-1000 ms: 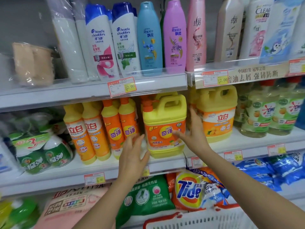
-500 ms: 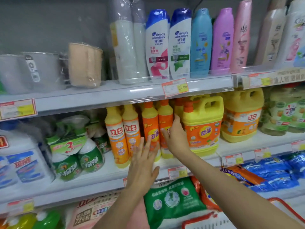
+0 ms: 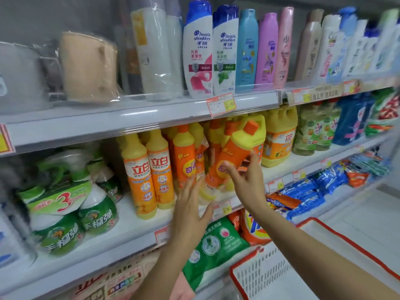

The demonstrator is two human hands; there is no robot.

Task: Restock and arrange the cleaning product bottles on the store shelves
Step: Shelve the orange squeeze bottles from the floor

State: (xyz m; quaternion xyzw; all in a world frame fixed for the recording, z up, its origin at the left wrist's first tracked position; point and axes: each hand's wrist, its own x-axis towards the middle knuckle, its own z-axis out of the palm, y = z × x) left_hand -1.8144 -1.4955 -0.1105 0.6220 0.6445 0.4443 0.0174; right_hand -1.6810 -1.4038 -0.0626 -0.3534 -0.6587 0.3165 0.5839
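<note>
Where the head camera looks: the middle shelf (image 3: 134, 230) of dish-soap bottles, with shampoo above and bagged detergent below.
Task thing: one orange bottle (image 3: 234, 154) is out of its row and tilted, cap up and to the right, in front of a yellow jug (image 3: 258, 135). Its base is blurred.
Right hand: the right hand (image 3: 246, 180) grips the bottle low on its body, thumb on the label and fingers (image 3: 254, 158) curled round the far side.
Left hand: the left hand (image 3: 190, 204) holds nothing. Its fingers (image 3: 192, 185) are straight and spread just before the standing row (image 3: 149, 169); contact cannot be told.
Change: half a second ago this bottle stood upright in the row with the right hand against it. Now it is drawn out and tipped, while the left hand has stayed spread.
Meaning: judged a rearranging step, with the bottle taken out to be reset. The left hand seems placed to steady the neighbours.
Risk: the loosened neighbours may topple.
Basket: the basket (image 3: 270, 276) sits at lower right.
</note>
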